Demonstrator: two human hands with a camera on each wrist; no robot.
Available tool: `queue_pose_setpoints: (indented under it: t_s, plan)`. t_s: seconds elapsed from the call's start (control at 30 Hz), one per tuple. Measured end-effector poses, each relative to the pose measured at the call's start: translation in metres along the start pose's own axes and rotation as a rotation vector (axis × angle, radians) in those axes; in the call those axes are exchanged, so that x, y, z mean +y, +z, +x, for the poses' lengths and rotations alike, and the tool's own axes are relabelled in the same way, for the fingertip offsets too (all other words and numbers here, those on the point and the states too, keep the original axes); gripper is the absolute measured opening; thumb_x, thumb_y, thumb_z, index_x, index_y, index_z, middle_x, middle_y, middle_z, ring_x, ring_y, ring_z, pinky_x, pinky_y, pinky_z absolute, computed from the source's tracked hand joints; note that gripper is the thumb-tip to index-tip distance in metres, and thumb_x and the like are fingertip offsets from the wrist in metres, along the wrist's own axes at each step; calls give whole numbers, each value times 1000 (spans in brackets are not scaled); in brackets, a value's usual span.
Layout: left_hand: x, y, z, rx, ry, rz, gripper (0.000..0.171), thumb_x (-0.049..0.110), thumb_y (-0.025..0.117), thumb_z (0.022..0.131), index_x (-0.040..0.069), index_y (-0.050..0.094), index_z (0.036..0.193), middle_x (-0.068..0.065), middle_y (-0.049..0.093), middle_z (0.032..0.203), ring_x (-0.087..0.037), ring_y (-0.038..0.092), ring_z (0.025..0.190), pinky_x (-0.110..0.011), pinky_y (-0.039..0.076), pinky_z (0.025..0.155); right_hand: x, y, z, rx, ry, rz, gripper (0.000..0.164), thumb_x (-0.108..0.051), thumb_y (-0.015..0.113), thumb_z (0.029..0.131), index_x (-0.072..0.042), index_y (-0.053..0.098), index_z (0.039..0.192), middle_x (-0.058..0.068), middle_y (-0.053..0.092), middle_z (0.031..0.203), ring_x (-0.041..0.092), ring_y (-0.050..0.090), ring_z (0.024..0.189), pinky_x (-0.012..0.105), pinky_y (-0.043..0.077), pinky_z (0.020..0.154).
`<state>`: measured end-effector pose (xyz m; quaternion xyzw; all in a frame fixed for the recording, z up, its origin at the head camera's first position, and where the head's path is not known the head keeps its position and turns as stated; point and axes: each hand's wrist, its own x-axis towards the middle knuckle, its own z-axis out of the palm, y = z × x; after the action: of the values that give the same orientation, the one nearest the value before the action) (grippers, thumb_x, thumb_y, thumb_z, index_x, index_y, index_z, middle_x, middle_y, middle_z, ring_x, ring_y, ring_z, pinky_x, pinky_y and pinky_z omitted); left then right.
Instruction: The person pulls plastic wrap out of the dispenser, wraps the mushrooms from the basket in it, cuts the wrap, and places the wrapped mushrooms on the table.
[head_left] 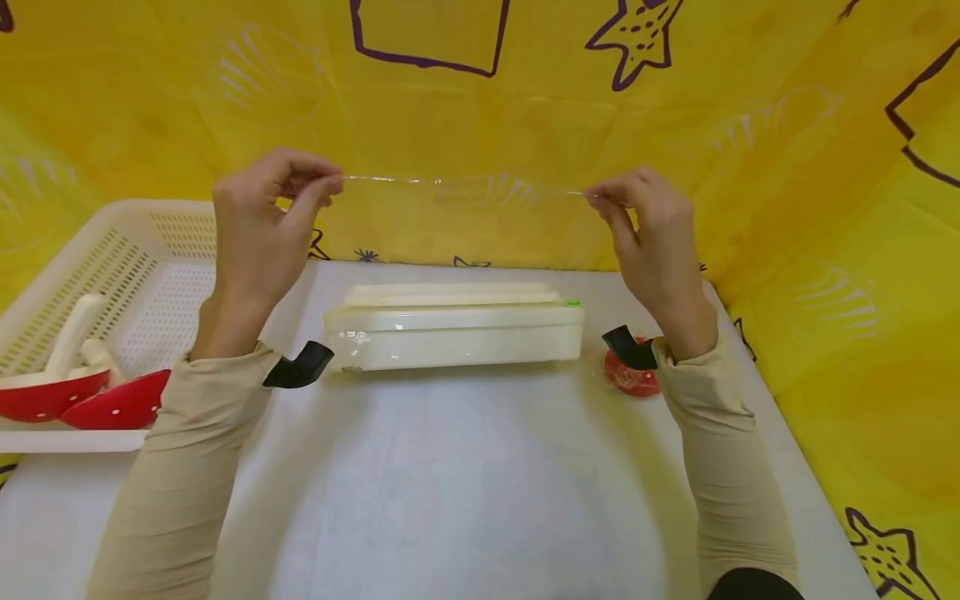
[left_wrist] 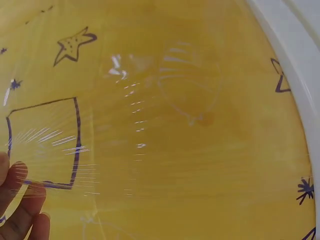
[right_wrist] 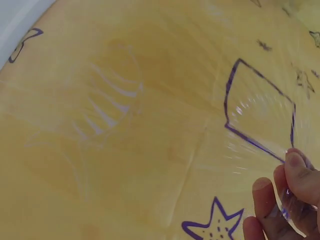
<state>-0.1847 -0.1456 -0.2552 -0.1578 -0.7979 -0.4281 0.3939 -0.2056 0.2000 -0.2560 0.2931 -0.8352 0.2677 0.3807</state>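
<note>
Film [head_left: 438, 181], glossy, clear, finely creased, spans pinching left fingers [head_left: 317, 192] and right fingers [head_left: 621, 189].

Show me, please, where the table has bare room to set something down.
Largest free patch: white table in front of the cream box, between the sleeves. Narrow strip: between box and yellow cloth. Crowded: left, the basket with red utensils; right, the red item. Above, clear film stretches from left hand to right hand.

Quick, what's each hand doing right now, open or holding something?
Left hand: closed, pinching one side of the clear film.
Right hand: closed, pinching the film's opposite side.
</note>
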Motion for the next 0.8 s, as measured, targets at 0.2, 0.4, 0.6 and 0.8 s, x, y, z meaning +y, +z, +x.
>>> queue_pose_setpoints:
  t_s: [0.2,0.4,0.6,0.8]
  plan:
    - [9,-10,-11,-53,-79,-41,12,6,71,90,-4,74,96,39,58,79,6,60,68,-10,48,67,-9,-8,-14,3,-5,61,13,-6,68,91,7,70,95,20,68,90,29,67,83,9,46,84]
    - [16,-20,-25,-115,-162,-131,10,0,71,88,-6,72,96,27,65,78,1,63,68,-10,51,68,-18,-19,-32,-44,28,146,11,6,71,85,7,71,96,18,69,91,20,66,83,7,48,83]
    - [19,-32,-41,-191,-193,-254,10,-9,68,87,-8,70,96,11,72,82,-6,66,68,-12,55,71,-25,-31,-50,-85,41,234,22,16,73,77,4,72,96,14,70,89,4,62,83,8,50,84]
    - [20,-42,-56,-240,-248,-485,21,-18,64,84,-2,73,94,-1,74,81,-10,68,66,-14,56,71,-30,-42,-65,-113,61,325,15,8,72,83,1,73,96,12,72,91,3,60,86,9,48,81]
